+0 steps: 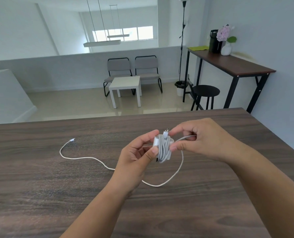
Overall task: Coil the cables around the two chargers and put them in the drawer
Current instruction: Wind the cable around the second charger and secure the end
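Left hand (pixel 137 156): thumb and curled fingers grip the white charger (pixel 162 148) from its left side, holding it above the table.
Right hand (pixel 201 140): fingers curled, pinching the white cable (pixel 84 158) just right of the charger; thumb and forefinger tips lie close against the wrapped block.
Charger: held between both hands, several turns of cable already wound around it, a plug end sticking up at its top.
Cable: the loose part loops down from the right hand, lies on the table under the left wrist, and snakes away left to its free connector (pixel 72 139).
Table (pixel 39 194): dark wood grain, fills the lower half of the view.
Room: pale tiled floor beyond, two grey chairs (pixel 132 69) behind a small white side table (pixel 125 86), a black stool (pixel 206 91) beside a tall dark desk (pixel 232 64) carrying a white vase of flowers (pixel 226 47).
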`<state>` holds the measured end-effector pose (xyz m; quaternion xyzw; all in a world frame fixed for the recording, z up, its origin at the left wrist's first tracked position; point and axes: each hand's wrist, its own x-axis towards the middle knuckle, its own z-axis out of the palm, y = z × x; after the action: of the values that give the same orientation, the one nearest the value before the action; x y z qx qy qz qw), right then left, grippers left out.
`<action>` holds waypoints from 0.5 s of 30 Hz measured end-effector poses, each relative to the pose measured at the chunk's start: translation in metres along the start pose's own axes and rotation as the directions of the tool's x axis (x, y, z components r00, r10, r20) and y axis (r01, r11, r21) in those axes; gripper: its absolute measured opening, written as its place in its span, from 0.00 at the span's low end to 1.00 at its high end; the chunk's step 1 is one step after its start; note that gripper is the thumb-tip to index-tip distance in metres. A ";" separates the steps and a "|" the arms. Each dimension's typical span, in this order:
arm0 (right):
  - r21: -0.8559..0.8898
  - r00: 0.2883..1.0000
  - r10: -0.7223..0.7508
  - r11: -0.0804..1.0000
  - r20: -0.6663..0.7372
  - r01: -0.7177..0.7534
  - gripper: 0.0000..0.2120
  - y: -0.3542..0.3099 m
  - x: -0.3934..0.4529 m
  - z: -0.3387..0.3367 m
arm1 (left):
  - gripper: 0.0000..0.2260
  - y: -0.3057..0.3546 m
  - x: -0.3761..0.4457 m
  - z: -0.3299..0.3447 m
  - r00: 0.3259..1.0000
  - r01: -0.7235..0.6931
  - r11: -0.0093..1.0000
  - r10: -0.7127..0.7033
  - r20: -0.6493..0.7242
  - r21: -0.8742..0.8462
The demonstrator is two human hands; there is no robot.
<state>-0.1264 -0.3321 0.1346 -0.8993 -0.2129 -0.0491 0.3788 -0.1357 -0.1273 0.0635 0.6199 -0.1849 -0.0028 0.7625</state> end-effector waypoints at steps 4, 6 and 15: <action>0.122 1.000 -0.014 0.992 0.011 0.012 0.15 0.008 -0.003 0.017 | 0.18 -0.004 0.001 0.003 0.996 0.019 0.993 -0.030 -0.086 -0.119; 0.203 1.000 -0.005 0.979 -0.029 0.011 0.13 0.012 -0.005 0.024 | 0.17 -0.003 0.003 0.007 0.992 0.037 0.973 -0.063 -0.108 -0.228; 0.451 0.973 0.088 0.892 -0.213 0.018 0.13 0.017 -0.005 0.038 | 0.10 0.007 0.008 0.021 0.978 0.069 0.954 -0.123 -0.169 -0.292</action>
<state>-0.1268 -0.3178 0.0953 -0.7792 -0.1572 -0.0942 0.5994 -0.1354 -0.1472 0.0760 0.5095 -0.0806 -0.0091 0.8566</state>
